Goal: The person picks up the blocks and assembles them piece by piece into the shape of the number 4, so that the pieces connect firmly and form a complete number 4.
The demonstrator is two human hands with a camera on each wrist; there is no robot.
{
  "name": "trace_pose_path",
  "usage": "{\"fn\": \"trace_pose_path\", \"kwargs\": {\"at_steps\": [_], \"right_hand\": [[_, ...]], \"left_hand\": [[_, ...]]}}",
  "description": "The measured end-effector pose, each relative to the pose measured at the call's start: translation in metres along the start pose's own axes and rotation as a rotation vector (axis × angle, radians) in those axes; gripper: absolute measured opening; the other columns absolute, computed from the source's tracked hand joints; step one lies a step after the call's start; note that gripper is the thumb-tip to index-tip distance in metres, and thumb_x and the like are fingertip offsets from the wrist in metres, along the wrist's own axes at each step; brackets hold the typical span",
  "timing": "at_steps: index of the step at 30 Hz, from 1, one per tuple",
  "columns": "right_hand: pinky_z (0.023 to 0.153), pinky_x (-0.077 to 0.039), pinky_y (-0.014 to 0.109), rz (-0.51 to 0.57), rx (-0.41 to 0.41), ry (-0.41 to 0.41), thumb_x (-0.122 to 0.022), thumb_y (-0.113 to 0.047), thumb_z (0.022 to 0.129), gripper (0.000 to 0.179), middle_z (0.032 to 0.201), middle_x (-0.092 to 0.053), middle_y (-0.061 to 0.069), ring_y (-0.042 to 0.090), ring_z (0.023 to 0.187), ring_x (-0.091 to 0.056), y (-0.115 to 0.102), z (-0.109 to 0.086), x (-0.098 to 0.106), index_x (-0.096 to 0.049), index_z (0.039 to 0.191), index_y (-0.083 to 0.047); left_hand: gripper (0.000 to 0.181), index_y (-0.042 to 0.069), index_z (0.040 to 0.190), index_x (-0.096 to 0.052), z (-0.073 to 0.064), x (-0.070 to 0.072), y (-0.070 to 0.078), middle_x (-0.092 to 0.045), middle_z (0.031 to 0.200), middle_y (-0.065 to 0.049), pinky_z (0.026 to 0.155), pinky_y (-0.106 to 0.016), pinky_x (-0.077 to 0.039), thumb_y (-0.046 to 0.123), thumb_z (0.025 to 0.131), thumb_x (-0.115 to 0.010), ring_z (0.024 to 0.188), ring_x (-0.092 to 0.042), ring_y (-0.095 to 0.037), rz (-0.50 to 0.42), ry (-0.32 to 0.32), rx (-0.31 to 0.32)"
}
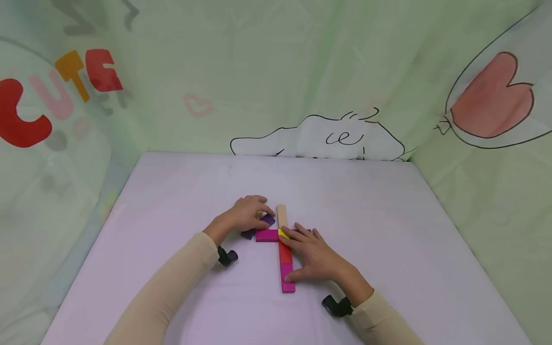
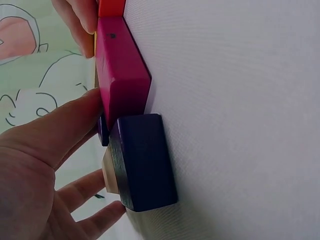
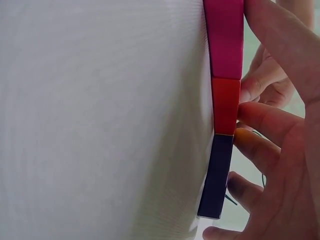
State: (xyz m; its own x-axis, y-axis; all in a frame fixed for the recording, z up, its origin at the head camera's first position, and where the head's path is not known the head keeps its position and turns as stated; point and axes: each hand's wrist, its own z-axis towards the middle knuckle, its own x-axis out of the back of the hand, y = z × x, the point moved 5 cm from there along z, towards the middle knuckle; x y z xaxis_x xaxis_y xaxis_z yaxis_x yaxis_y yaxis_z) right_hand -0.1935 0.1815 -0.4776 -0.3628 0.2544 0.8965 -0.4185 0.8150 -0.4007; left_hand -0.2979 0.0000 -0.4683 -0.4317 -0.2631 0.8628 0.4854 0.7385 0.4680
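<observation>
Flat coloured blocks lie end to end in a cross. A plain wooden block [image 1: 281, 216] is at the far end, a yellow block [image 1: 282, 233] in the middle, a magenta block [image 1: 267, 235] to the left. Toward the near side come a red-orange block [image 1: 285, 253] and another magenta block [image 1: 287, 284]. My left hand [image 1: 247, 214] pinches a purple block [image 1: 268, 219] between thumb and index finger, beside the left arm. My right hand [image 1: 316, 256] rests spread on the cross, fingertips at the yellow block and thumb on the near magenta block.
Under the left hand lies a dark purple block [image 2: 145, 162] with a wooden piece [image 2: 109, 172] behind it. A purple block [image 3: 216, 175] forms the cross's right arm, partly under the right fingers. A white cloth [image 1: 207, 306] covers the table; printed curtains [image 1: 267, 62] stand behind.
</observation>
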Motion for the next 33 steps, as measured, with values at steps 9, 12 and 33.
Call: {"fn": "trace_pose_path", "kwargs": {"at_steps": [9,12,33], "right_hand": [[0.12,-0.014,0.075,0.001,-0.007,-0.004,-0.087,-0.06,0.071,0.103,0.169,-0.034,0.001,0.038,0.159,-0.018,-0.0011,0.0012,-0.0002,-0.045,0.158,-0.024],[0.121,-0.013,0.075,0.0,-0.009,-0.003,-0.087,-0.06,0.071,0.103,0.169,-0.034,0.001,0.038,0.159,-0.017,-0.0011,0.0008,-0.0006,-0.045,0.158,-0.024],[0.122,-0.013,0.074,-0.018,-0.024,-0.01,-0.086,-0.063,0.07,0.104,0.17,-0.032,-0.003,0.035,0.16,-0.016,0.0027,0.0019,-0.003,-0.043,0.158,-0.028]], "left_hand": [[0.038,0.025,0.135,-0.07,0.0015,-0.0023,-0.0036,-0.043,0.162,-0.014,0.123,-0.064,-0.025,0.031,0.097,-0.071,0.152,-0.034,-0.038,0.005,-0.008,0.001],[0.038,0.025,0.135,-0.07,0.0014,-0.0021,-0.0035,-0.043,0.162,-0.014,0.123,-0.064,-0.024,0.029,0.097,-0.072,0.152,-0.034,-0.038,0.003,-0.014,0.001],[0.039,0.024,0.139,-0.067,0.0053,-0.0034,-0.003,-0.047,0.158,-0.014,0.121,-0.062,-0.031,0.033,0.101,-0.067,0.148,-0.042,-0.038,0.031,0.064,-0.047]]}}
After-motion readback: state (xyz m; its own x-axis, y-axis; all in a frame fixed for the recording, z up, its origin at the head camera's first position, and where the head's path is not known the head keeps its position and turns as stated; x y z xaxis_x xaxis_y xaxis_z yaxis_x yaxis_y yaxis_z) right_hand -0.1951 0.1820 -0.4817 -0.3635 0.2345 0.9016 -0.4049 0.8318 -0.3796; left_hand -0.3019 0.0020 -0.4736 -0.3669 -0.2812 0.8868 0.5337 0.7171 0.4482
